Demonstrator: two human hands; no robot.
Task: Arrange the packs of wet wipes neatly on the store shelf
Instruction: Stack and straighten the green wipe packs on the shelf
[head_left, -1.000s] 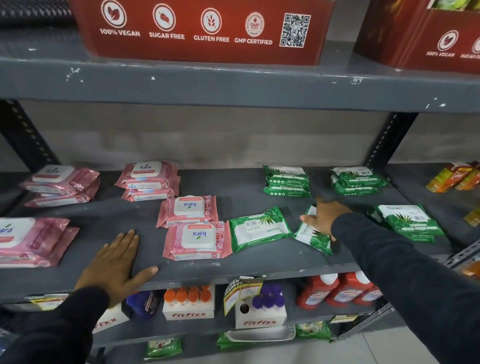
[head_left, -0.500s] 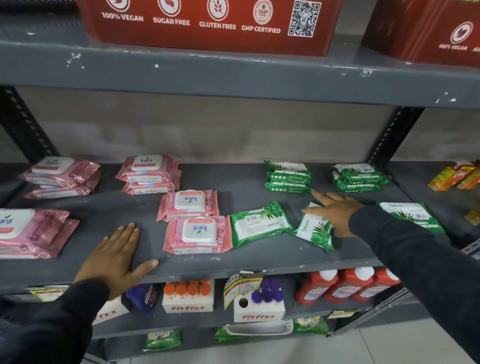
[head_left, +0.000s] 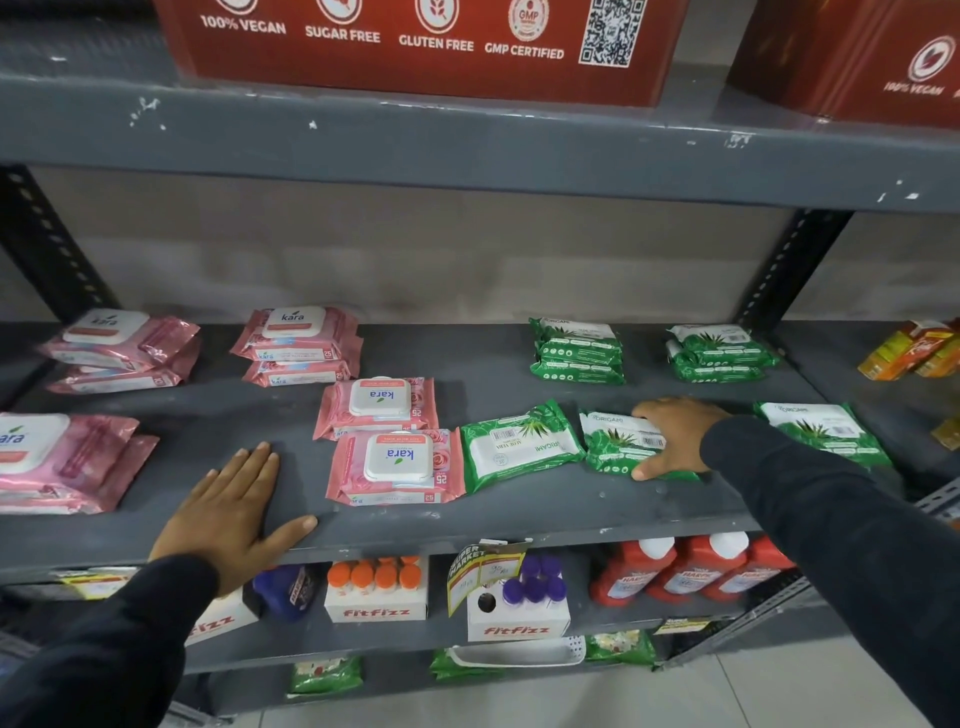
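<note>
Pink Kara wipe packs lie on the grey shelf (head_left: 519, 514): a back-left stack (head_left: 122, 345), a second stack (head_left: 298, 343), two single packs in the middle (head_left: 379, 408) (head_left: 397, 465), and a stack at far left (head_left: 62, 460). Green Origami packs sit to the right: two back stacks (head_left: 576, 351) (head_left: 719, 351), a tilted single pack (head_left: 519, 444) and a front-right pack (head_left: 821, 431). My right hand (head_left: 675, 436) grips a green pack (head_left: 618, 444), now lying square to the shelf edge. My left hand (head_left: 228, 512) rests flat on the shelf's front, holding nothing.
An upper shelf (head_left: 467, 150) carries red cartons (head_left: 426, 47) overhead. Below are FitFizz boxes (head_left: 376, 592), red bottles (head_left: 685, 569) and a hanging price tag (head_left: 483, 569). Orange boxes (head_left: 909, 348) stand at far right. A slotted black upright (head_left: 789, 265) rises behind the green stacks.
My right hand has turned the tilted green pack so it lies straight, with fingers curled over its right end. My left hand has stayed flat on the shelf.
</note>
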